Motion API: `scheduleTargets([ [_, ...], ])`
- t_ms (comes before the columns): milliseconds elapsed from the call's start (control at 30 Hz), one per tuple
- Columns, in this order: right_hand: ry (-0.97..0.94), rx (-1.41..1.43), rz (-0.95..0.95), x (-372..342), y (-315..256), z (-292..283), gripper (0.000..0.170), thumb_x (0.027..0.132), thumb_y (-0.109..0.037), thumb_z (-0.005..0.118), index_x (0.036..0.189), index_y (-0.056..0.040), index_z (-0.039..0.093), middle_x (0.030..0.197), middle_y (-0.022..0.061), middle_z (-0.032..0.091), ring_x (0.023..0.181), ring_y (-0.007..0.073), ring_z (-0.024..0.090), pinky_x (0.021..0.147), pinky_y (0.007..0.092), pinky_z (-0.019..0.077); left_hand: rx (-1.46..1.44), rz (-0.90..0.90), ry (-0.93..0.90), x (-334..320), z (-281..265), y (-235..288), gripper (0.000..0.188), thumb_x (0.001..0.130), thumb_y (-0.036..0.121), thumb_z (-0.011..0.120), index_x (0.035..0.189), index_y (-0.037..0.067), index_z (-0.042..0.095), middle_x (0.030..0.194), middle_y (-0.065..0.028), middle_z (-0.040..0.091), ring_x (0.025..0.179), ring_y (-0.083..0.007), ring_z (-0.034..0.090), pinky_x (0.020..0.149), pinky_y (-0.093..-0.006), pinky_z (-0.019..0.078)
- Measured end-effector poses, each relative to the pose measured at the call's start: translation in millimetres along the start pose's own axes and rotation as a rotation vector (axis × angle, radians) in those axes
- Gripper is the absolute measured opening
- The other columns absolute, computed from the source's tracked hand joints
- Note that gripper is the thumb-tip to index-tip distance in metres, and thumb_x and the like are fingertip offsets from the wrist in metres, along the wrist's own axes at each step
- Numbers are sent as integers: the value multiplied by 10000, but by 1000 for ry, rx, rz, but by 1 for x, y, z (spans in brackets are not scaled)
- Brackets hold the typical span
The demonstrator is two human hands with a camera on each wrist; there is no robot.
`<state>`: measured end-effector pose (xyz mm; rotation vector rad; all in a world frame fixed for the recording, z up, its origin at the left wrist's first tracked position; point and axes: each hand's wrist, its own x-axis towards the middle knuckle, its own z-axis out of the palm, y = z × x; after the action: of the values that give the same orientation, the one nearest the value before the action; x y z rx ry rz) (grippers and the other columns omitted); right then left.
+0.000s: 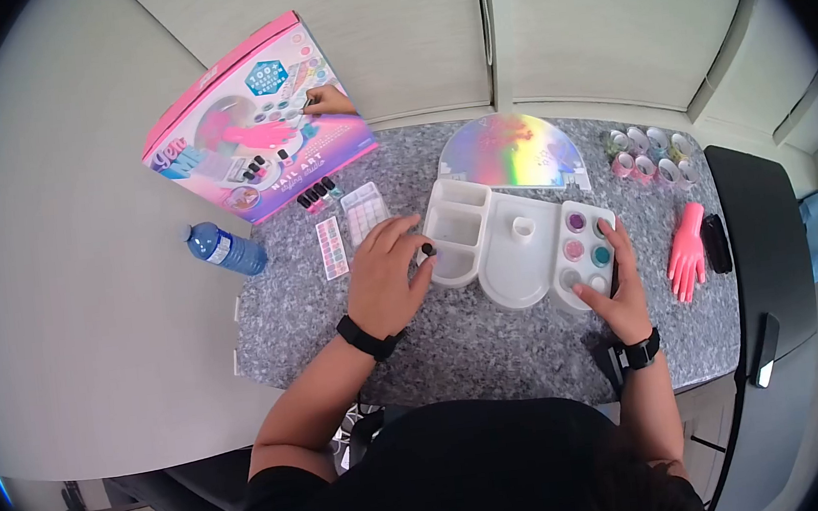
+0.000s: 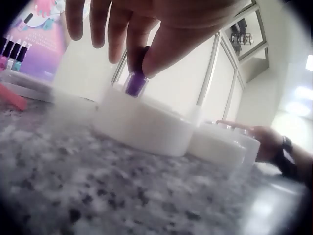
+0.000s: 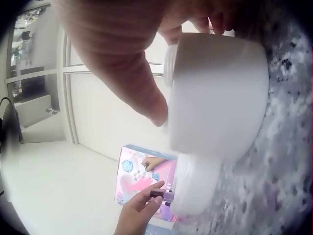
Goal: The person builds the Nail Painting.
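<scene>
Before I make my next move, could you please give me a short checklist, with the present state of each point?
1. Small bottle of purple polish pinched in the left hand: ok.
2. Its black cap tight: cannot tell; the fingers partly cover it.
3. Bottle's base clear of the white plastic three-compartment tray: cannot tell; they overlap in the left wrist view.
4. Right hand holding the white plastic pot holder: ok.
5. Round purple pot, pink pot and teal pot in the holder: ok.
6. Blue plastic water bottle away from both hands: ok.
</scene>
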<state>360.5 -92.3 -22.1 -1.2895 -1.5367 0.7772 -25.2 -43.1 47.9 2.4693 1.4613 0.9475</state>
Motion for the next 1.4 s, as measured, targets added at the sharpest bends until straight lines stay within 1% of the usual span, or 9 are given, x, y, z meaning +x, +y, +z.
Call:
scheduleTargets([
  [333, -16, -79, -13, 1, -2, 0, 1029, 792, -116, 959, 1697, -104, 472, 1813, 286, 278, 1691, 401, 314, 1350, 506, 303, 279, 31, 104, 7, -10, -2, 433, 926, 281, 872, 1305, 97, 775, 1445, -125, 730, 1361, -376, 642, 1145, -509, 490],
  [467, -4, -60, -5, 1, -4, 0, 1027, 788, -110, 960, 1694, -100, 477, 1809, 282, 295, 1681, 395, 333, 1353, 506, 301, 284, -345, 286, 25, -51, -66, 619, 937, 407, 876, 1436, 75, 720, 1316, -212, 783, 1255, -410, 720, 1093, -553, 513],
  [567, -5, -75, -9, 0, -4, 0, 1023, 790, -110, 959, 1693, -99, 479, 1806, 279, 302, 1675, 396, 342, 1354, 509, 302, 598, -436, 302, 28, -58, -127, 633, 910, 476, 890, 1409, 117, 738, 1288, -130, 799, 1206, -370, 732, 1058, -539, 507],
  [633, -6, -85, -13, 1, -3, -1, 1017, 792, -111, 958, 1691, -99, 481, 1803, 277, 310, 1671, 398, 348, 1354, 511, 303, 565, -635, 118, 29, -57, -147, 520, 910, 453, 891, 1334, 167, 796, 1275, -85, 812, 1208, -360, 731, 1044, -538, 508],
  [767, 0, -69, -11, 1, -2, -1, 1019, 790, -119, 961, 1689, -98, 484, 1802, 276, 314, 1672, 400, 347, 1353, 511, 305, 520, -726, 26, 31, -55, -165, 403, 899, 429, 895, 1226, 200, 842, 1266, -47, 818, 1222, -352, 726, 1047, -542, 502],
  [867, 0, -85, -16, 1, -2, -2, 1020, 787, -129, 966, 1688, -97, 488, 1803, 278, 313, 1674, 405, 343, 1351, 512, 307, 578, -695, 58, 26, -62, -150, 254, 907, 377, 880, 1097, 210, 859, 1298, -76, 813, 1238, -371, 722, 986, -546, 532],
  [933, -3, -135, -16, 0, -2, -2, 1017, 787, -136, 968, 1685, -98, 494, 1799, 283, 320, 1678, 411, 338, 1350, 512, 308, 541, -469, 313, 24, -69, -121, 212, 902, 280, 878, 1080, 169, 847, 1288, -106, 813, 1247, -375, 718, 1013, -537, 533],
  [1133, -7, -125, 4, 1, -6, -2, 1016, 788, -150, 974, 1685, -104, 500, 1791, 284, 339, 1688, 409, 320, 1351, 516, 302, -34, 98, 44, 32, -49, -2, 135, 923, 211, 859, 1029, 143, 810, 1433, -81, 752, 1382, -363, 644, 1184, -521, 440],
  [1400, -5, -127, -8, 0, -1, -3, 1016, 791, -162, 977, 1687, -115, 499, 1794, 270, 338, 1684, 410, 324, 1349, 524, 309, 191, 105, -39, 20, 0, 1, 190, 938, 272, 844, 1071, 154, 778, 1501, -15, 705, 1488, -298, 555, 1270, -559, 293],
])
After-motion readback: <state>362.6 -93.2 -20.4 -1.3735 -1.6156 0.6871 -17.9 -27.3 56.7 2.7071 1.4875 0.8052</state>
